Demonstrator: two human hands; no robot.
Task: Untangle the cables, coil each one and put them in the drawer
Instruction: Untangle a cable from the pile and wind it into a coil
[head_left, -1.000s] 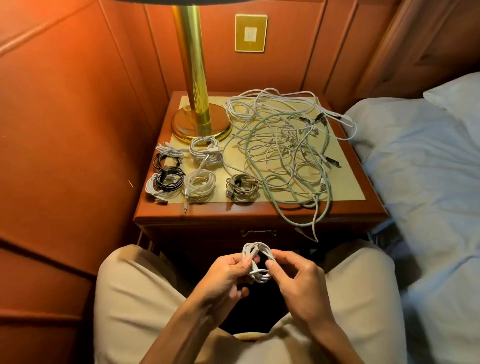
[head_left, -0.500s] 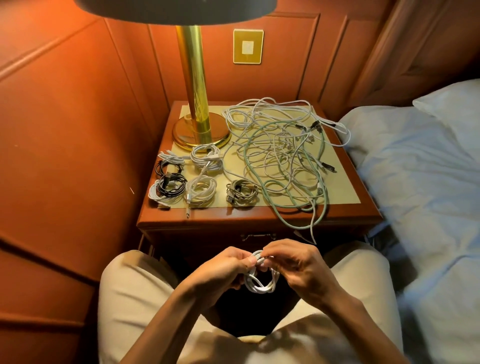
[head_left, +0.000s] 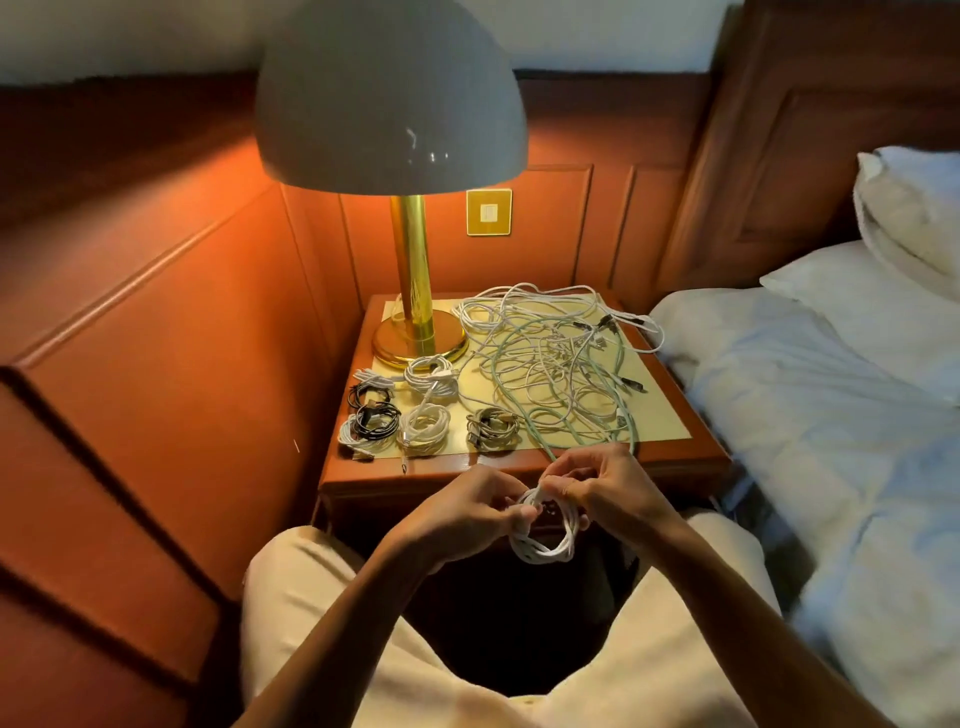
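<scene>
A coiled white cable hangs between my two hands, just in front of the nightstand's front edge. My left hand pinches its left side, and my right hand pinches the top of the coil with curled fingers. A tangle of white and pale green cables covers the right half of the nightstand top. Several coiled cables lie in rows on its left half: white ones, black ones and a brownish one. The drawer front is hidden behind my hands.
A brass lamp with a wide pale shade stands at the back left of the nightstand. Wood-panelled walls close in on the left and behind. A bed with white bedding and pillows lies on the right. My knees are below.
The camera has tilted up, bringing the lamp shade into view. My hands have risen towards the nightstand's front edge with the coil, which now hangs down instead of standing above my fingers.
</scene>
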